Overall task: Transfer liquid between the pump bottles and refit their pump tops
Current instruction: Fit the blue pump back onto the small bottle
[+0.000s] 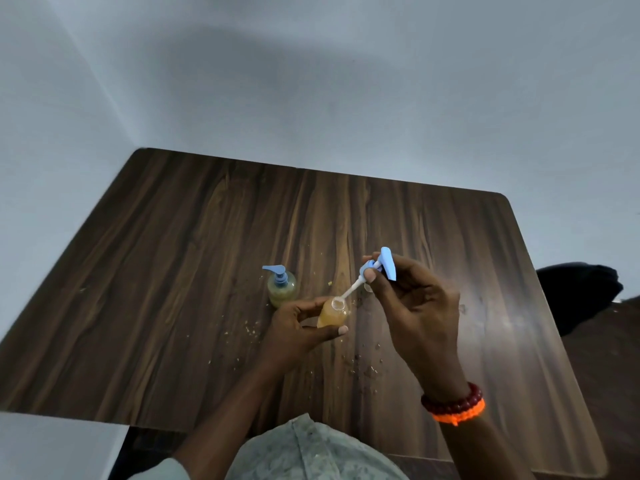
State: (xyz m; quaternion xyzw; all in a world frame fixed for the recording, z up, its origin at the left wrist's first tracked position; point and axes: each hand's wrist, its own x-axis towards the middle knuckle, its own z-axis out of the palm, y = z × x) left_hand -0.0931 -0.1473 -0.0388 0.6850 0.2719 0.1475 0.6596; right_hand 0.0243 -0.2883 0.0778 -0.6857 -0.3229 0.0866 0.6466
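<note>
My left hand point(301, 332) grips an open clear bottle point(333, 313) of orange-yellow liquid, tilted above the dark wooden table point(173, 271). My right hand point(412, 299) holds a light blue pump top point(381, 266) up and to the right of the bottle. The pump's white tube point(349, 292) slants down, and its tip is at the bottle's open mouth. A second round bottle point(282, 289) of yellowish liquid stands upright on the table to the left, with its own blue pump top fitted.
Small drops and crumbs of spilled liquid point(363, 365) dot the table around and in front of the hands. A dark object point(581, 292) lies beyond the table's right edge. A pale wall rises behind the table.
</note>
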